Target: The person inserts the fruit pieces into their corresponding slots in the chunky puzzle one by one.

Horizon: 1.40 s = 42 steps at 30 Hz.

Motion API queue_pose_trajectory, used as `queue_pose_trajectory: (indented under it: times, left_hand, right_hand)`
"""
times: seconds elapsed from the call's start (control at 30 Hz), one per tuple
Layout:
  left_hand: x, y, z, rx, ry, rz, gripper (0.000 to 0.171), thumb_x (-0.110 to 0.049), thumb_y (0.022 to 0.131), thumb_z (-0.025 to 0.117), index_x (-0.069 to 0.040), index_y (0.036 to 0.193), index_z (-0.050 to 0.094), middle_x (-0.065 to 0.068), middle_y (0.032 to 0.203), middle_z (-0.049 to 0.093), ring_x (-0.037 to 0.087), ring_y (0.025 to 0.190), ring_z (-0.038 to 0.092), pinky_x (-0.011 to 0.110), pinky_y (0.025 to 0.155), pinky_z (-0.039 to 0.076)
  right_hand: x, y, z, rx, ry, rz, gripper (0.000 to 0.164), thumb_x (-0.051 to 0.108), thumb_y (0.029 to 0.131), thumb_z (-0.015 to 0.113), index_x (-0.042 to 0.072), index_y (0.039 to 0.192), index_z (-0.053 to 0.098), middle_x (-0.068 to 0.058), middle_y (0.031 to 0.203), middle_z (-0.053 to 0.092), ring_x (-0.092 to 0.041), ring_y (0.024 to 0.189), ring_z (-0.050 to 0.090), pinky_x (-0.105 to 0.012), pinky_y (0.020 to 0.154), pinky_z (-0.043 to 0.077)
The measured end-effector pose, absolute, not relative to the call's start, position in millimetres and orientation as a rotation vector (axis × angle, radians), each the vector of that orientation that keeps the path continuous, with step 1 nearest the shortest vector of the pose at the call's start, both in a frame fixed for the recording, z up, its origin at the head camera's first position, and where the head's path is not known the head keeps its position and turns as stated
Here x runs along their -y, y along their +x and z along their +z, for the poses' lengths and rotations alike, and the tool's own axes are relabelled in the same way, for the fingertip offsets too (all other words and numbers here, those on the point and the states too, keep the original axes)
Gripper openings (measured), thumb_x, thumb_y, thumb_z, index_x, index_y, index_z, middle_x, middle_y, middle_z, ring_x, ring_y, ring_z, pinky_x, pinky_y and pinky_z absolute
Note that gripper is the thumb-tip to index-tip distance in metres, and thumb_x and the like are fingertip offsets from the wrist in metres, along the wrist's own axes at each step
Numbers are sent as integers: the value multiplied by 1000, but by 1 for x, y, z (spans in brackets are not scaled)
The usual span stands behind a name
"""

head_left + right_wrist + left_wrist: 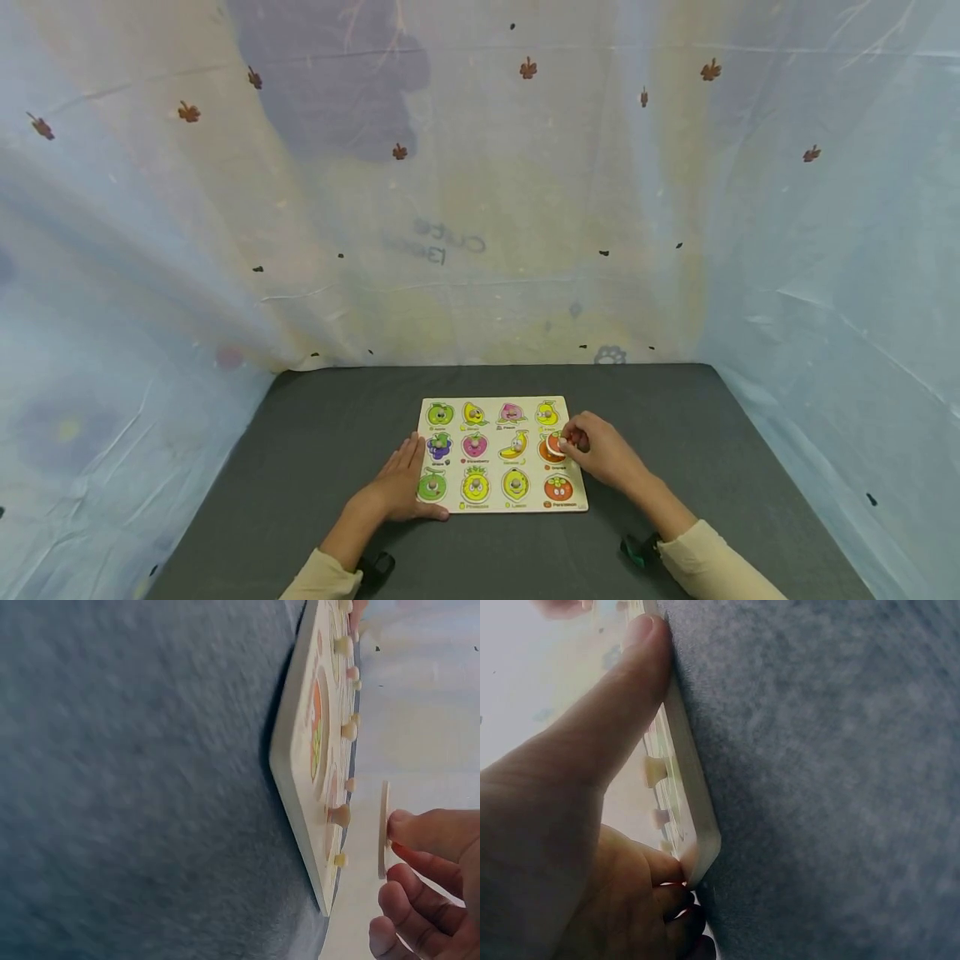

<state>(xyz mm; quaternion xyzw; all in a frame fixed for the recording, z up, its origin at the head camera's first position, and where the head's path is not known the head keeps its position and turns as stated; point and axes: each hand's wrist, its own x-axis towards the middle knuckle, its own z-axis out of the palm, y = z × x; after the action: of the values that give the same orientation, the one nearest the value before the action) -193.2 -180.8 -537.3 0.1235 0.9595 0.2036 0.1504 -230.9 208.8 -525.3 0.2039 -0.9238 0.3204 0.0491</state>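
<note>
A wooden peg puzzle board (495, 464) printed with cartoon fruits lies flat on the dark table. My left hand (402, 482) rests against its near left corner, fingers along the left side and the thumb (641, 656) on the near edge. Between thumb and fingertips, my right hand (603, 452) pinches a thin, round, red-orange puzzle piece (555, 444). In the right wrist view the piece (383, 832) is raised above the board, standing apart from the pegs. From the head it overlaps the orange picture. A bare printed recess (316, 731) shows near the board's corner.
Several pegged fruit pieces, among them a banana (513, 446) and a pineapple (475, 485), sit in the board. Grey-black cloth covers the table (345, 400). A pale patterned curtain (487, 208) hangs behind and at both sides. Dark straps (639, 550) circle the wrists.
</note>
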Motion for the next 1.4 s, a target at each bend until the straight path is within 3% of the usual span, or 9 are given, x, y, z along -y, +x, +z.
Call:
queue_pose_trajectory:
  times: [0.3,1.1,1.4]
  left_hand:
    - [181,-194,-539,-2749,352,565,137,-58,78,94,9,168,14,29,176,8,46,164,11,58,132,18]
    - [181,-196,-540,-2749,348,578,138,-57,77,94,8,168,14,29,177,9,46,164,12,58,132,18]
    - [182,-196,-539,-2749,354,581,137,-57,78,94,9,168,14,30,176,8,46,164,11,58,132,18]
  right_hand:
    - [-209,-216,-530,2812,758,999,12,14,98,82,13,98,70,1,90,59,-17,76,57,-25,66,48]
    - [-211,-195,-539,2844,881,1134,13,20,100,81,15,94,69,1,87,59,-7,74,54,-25,65,48]
    - [-211,-193,-539,2846,907,1124,13,18,101,79,11,97,70,2,88,59,-6,75,53,-25,65,48]
